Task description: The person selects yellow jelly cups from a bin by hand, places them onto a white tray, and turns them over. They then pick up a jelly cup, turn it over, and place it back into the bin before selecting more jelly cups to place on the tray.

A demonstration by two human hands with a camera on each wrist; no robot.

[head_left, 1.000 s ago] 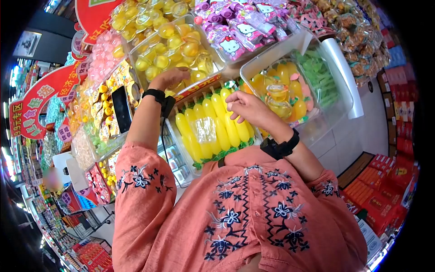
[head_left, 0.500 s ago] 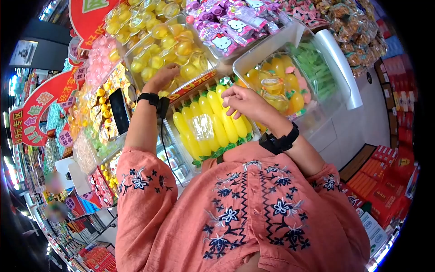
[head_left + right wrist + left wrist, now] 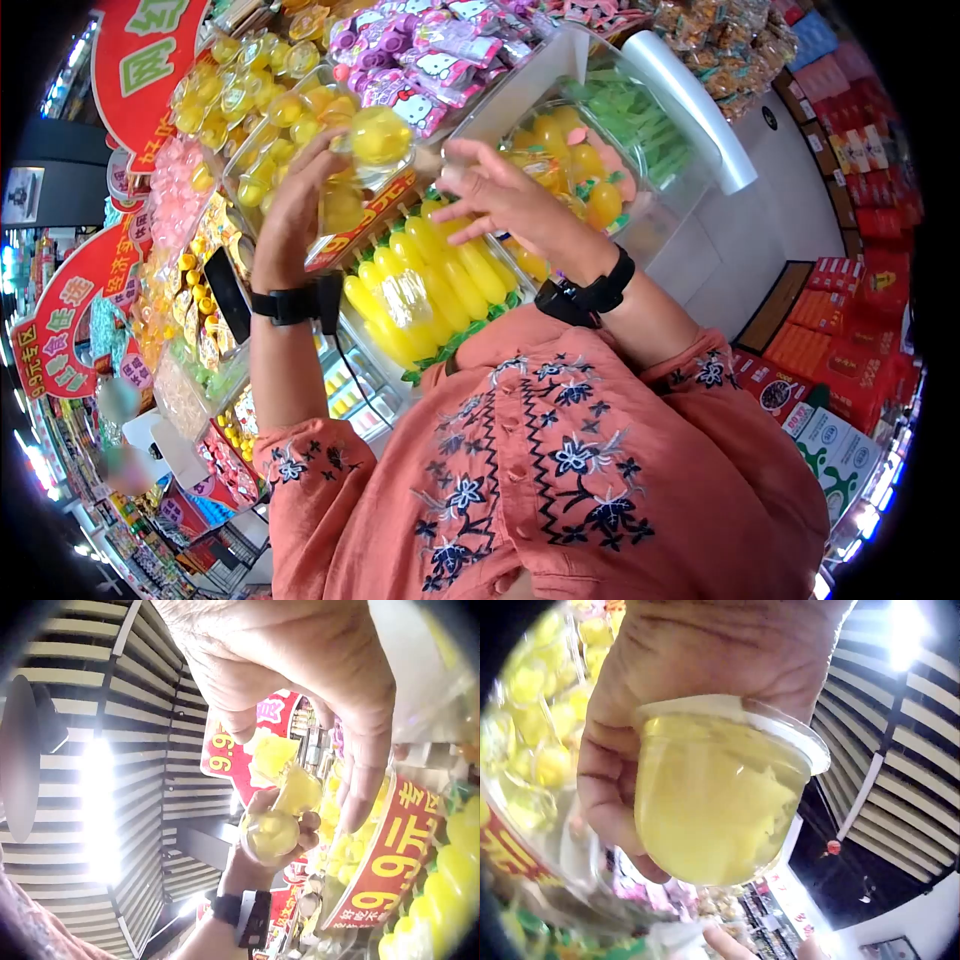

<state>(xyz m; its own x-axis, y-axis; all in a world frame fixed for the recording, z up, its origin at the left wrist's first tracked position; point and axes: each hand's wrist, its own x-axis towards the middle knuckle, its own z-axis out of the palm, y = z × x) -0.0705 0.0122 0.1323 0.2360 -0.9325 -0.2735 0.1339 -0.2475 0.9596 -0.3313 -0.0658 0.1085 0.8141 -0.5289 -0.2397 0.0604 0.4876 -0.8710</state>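
Observation:
My left hand [image 3: 297, 205] is raised over the near edge of the bin of yellow jelly cups. It holds a clear domed jelly cup [image 3: 716, 799] with yellow filling, lying against the palm under curled fingers. A second jelly cup [image 3: 380, 135] shows at its fingertips in the head view. The right wrist view shows yellow pieces [image 3: 300, 791] bunched at that same hand. To the right, my right hand [image 3: 525, 205] hovers above the tray of long yellow jelly sticks [image 3: 425, 285], its fingers spread and bent a little, with nothing between them.
Purple Hello Kitty packets [image 3: 430, 55] lie behind. On the right stands a clear bin [image 3: 690, 185] of orange and green sweets, with a white roll [image 3: 690, 105] along its edge. A dark phone [image 3: 228, 290] is by my left wrist. Red price signs [image 3: 60, 330] stand at left.
My left hand has risen out of the jelly cup bin and come nearer, now with jelly cups in it. My right hand has spread its fingers. The head view has shifted.

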